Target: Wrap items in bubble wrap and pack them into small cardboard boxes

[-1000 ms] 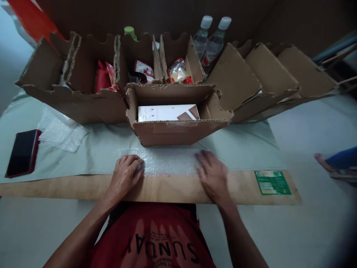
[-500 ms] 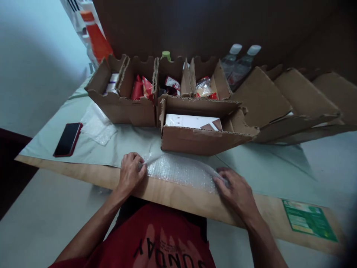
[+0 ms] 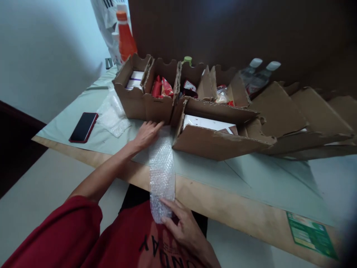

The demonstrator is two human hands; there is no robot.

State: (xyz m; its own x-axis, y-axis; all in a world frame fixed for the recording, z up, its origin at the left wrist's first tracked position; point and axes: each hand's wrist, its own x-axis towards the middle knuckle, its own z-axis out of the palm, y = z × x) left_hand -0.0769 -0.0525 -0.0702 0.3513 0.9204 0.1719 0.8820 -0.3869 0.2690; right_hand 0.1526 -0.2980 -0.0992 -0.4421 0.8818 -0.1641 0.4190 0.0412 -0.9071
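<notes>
A strip of bubble wrap (image 3: 162, 163) lies lengthwise from the cardboard boxes over the table's front edge, toward my red shirt. At its far end my left hand (image 3: 149, 133) is closed at the wrap's edge, close to the front of a box; its fingertips are partly hidden. Near my body, my right hand (image 3: 184, 227) grips the strip's near end, with thumb and forefinger showing on top and the other fingers underneath. An open cardboard box (image 3: 217, 143) holding a white carton (image 3: 208, 123) stands right of the strip.
Cardboard bins (image 3: 157, 109) with packets and cartons line the back. A phone (image 3: 83, 127) and another piece of bubble wrap (image 3: 114, 119) lie left. Behind are an orange bottle (image 3: 126, 41) and clear bottles (image 3: 258, 76). A green printed sheet (image 3: 311, 234) lies at front right.
The bubble wrap has turned from lying across the table edge to pointing toward me. My left hand moved forward to the boxes; my right hand came back and left toward my body. The view shifted.
</notes>
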